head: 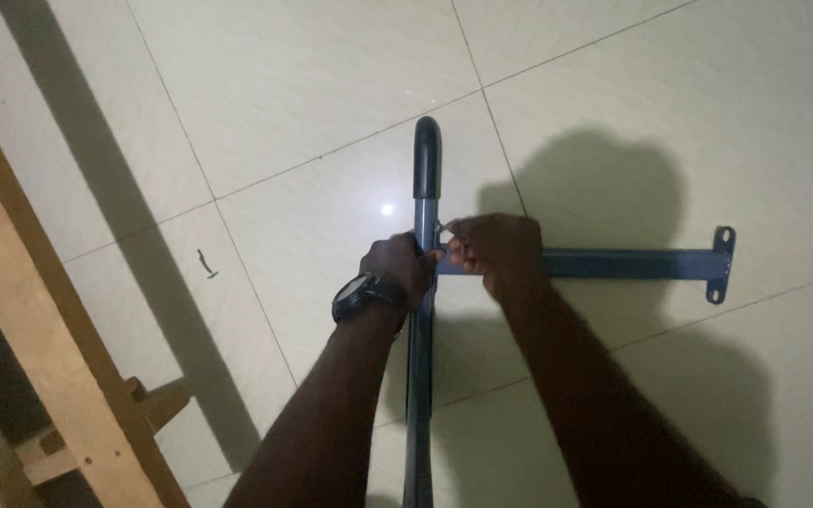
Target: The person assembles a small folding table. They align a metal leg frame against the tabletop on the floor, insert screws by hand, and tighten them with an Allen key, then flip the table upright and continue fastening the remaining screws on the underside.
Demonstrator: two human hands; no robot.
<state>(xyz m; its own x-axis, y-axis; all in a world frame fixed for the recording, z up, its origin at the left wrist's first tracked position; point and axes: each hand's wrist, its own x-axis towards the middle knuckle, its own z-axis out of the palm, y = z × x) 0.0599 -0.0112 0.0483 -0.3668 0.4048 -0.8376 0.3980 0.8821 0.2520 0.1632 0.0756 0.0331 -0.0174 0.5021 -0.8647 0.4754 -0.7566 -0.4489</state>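
Tube (422,310), dark blue-grey metal, lies on the tiled floor (331,85), running near to far, with a black grip (426,158) capping its far end. Left hand (399,270) has its fingers curled tight around the tube at the joint. Right hand (493,252) has its fingertips (454,246) bunched together, pinching something small at the same joint; what it is cannot be told. Crossbar (628,263) runs right from the joint to a flat bracket (722,263) with holes. Black watch (361,294) sits on the left wrist. Wooden frame (30,329) lies far left.
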